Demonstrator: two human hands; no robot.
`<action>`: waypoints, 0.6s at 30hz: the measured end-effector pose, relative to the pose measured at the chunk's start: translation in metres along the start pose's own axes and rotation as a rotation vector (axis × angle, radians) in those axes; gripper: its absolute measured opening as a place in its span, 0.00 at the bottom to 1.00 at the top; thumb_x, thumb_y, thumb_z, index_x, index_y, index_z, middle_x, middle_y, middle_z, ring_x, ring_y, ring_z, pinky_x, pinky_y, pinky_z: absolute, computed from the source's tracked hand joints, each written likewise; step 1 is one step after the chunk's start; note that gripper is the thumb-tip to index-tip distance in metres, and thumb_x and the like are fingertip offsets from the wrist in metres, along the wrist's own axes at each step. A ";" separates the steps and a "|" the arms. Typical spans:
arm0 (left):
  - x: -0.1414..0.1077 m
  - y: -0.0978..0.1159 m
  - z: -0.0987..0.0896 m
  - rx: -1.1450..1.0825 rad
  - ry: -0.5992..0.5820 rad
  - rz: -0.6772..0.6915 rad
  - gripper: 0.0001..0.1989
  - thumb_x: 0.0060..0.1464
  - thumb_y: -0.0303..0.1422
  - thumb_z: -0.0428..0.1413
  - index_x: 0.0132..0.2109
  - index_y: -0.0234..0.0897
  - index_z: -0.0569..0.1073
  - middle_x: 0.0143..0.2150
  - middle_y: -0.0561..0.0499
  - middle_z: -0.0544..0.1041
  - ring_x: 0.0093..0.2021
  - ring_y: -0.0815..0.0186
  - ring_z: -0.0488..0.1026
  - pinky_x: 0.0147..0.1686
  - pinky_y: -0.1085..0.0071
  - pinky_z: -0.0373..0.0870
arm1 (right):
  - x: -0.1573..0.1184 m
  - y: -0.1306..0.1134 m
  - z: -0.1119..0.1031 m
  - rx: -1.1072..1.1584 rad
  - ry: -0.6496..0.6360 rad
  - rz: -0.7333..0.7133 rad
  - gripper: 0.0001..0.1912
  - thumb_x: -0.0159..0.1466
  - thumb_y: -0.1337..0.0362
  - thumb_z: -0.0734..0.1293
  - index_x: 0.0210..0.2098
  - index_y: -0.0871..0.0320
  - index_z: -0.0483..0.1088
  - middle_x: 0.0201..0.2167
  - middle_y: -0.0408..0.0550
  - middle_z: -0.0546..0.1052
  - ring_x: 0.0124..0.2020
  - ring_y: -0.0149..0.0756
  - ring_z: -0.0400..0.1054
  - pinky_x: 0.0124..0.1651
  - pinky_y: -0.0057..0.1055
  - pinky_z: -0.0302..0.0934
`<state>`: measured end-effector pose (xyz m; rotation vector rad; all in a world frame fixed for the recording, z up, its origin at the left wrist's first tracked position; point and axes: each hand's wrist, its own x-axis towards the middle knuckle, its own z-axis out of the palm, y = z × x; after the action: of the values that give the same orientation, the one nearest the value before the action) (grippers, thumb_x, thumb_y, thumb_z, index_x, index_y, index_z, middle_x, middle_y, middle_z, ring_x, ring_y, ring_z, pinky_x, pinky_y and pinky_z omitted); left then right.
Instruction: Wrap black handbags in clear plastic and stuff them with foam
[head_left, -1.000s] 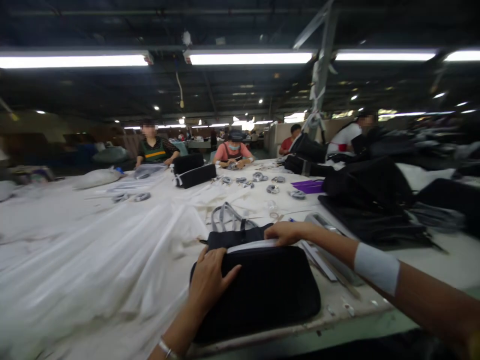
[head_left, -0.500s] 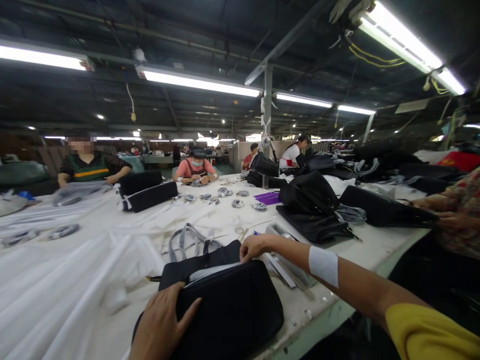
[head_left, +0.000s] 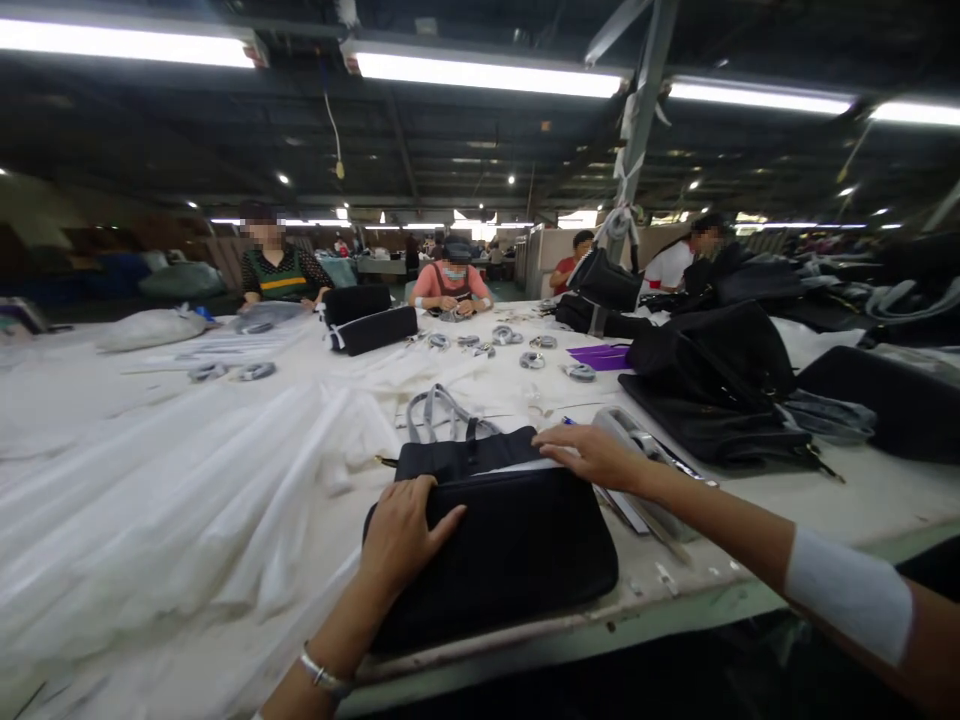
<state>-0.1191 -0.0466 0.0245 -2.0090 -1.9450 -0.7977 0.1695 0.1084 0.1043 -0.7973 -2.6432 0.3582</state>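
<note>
A black handbag [head_left: 495, 550] lies on the table before me, its grey-wrapped handles [head_left: 437, 405] pointing away. A strip of white lining or paper [head_left: 517, 467] shows along its opening. Across the bag's upper left edge rests my left hand [head_left: 405, 525], thumb spread from the fingers and nothing held. At the top right corner of the opening is my right hand [head_left: 589, 455], fingers stretched out and apart; whether the fingertips touch the bag is unclear. A white wrap covers my right forearm, and a bracelet circles my left wrist.
White sheeting [head_left: 210, 510] spreads over the left side. A tape dispenser [head_left: 637, 435] and paper strips lie to the right, beyond them black bags [head_left: 705, 380] and purple sheets [head_left: 600, 357]. Coiled grey straps [head_left: 532, 360] dot the table; a masked co-worker [head_left: 454, 280] sits opposite.
My right hand has loosened from a pinch at the bag's opening to outstretched fingers. My left hand stays on the bag. The view has tilted down and turned left.
</note>
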 end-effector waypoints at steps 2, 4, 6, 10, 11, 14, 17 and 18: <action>0.000 0.002 -0.003 0.002 0.000 -0.006 0.22 0.59 0.52 0.51 0.45 0.37 0.69 0.38 0.44 0.76 0.42 0.53 0.74 0.47 0.57 0.66 | -0.003 -0.008 0.011 0.033 -0.217 0.064 0.23 0.66 0.48 0.59 0.52 0.51 0.74 0.51 0.48 0.77 0.53 0.46 0.70 0.58 0.41 0.60; -0.001 0.005 -0.004 0.011 -0.003 -0.015 0.22 0.59 0.52 0.50 0.45 0.37 0.69 0.38 0.44 0.76 0.42 0.53 0.73 0.47 0.57 0.66 | -0.004 -0.012 0.019 0.038 -0.285 0.138 0.28 0.63 0.43 0.60 0.54 0.51 0.72 0.51 0.50 0.77 0.52 0.49 0.71 0.55 0.41 0.62; -0.001 0.006 -0.005 0.025 -0.019 -0.035 0.23 0.59 0.53 0.49 0.45 0.36 0.69 0.38 0.45 0.76 0.42 0.53 0.73 0.47 0.57 0.66 | -0.003 -0.013 0.023 0.041 -0.273 0.169 0.29 0.60 0.40 0.63 0.52 0.51 0.73 0.47 0.50 0.79 0.48 0.48 0.72 0.50 0.38 0.63; 0.003 0.000 -0.008 0.002 -0.090 -0.087 0.23 0.59 0.54 0.50 0.45 0.38 0.71 0.37 0.46 0.76 0.41 0.53 0.74 0.45 0.58 0.67 | 0.000 -0.011 0.030 0.014 -0.226 0.199 0.25 0.57 0.39 0.65 0.41 0.53 0.74 0.37 0.49 0.80 0.41 0.46 0.73 0.41 0.35 0.63; 0.004 -0.005 -0.011 -0.031 -0.125 -0.087 0.22 0.58 0.53 0.51 0.46 0.39 0.71 0.38 0.46 0.77 0.42 0.54 0.74 0.45 0.59 0.67 | -0.001 -0.011 0.033 0.008 -0.215 0.210 0.24 0.57 0.39 0.65 0.39 0.53 0.74 0.36 0.48 0.80 0.41 0.46 0.73 0.40 0.35 0.62; 0.006 -0.022 -0.025 -0.163 -0.230 -0.082 0.20 0.57 0.51 0.54 0.49 0.43 0.72 0.44 0.48 0.78 0.45 0.55 0.75 0.45 0.62 0.68 | -0.005 -0.009 0.042 0.021 -0.168 0.239 0.22 0.58 0.41 0.66 0.37 0.53 0.72 0.35 0.47 0.80 0.41 0.45 0.73 0.40 0.34 0.61; 0.001 -0.035 -0.041 -0.241 -0.269 -0.122 0.22 0.53 0.50 0.57 0.50 0.43 0.72 0.49 0.49 0.77 0.49 0.55 0.74 0.49 0.63 0.68 | -0.011 -0.008 0.052 0.031 -0.107 0.257 0.22 0.59 0.41 0.65 0.36 0.53 0.70 0.35 0.46 0.79 0.41 0.45 0.73 0.40 0.34 0.61; -0.002 -0.037 -0.045 -0.256 -0.277 -0.139 0.23 0.52 0.50 0.59 0.51 0.43 0.72 0.49 0.49 0.77 0.49 0.55 0.74 0.49 0.63 0.68 | -0.013 -0.008 0.055 0.016 -0.085 0.263 0.22 0.59 0.40 0.64 0.35 0.52 0.70 0.35 0.47 0.79 0.41 0.45 0.73 0.40 0.35 0.61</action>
<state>-0.1653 -0.0684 0.0536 -2.2537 -2.2560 -0.8802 0.1538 0.0867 0.0539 -1.1517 -2.6122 0.4907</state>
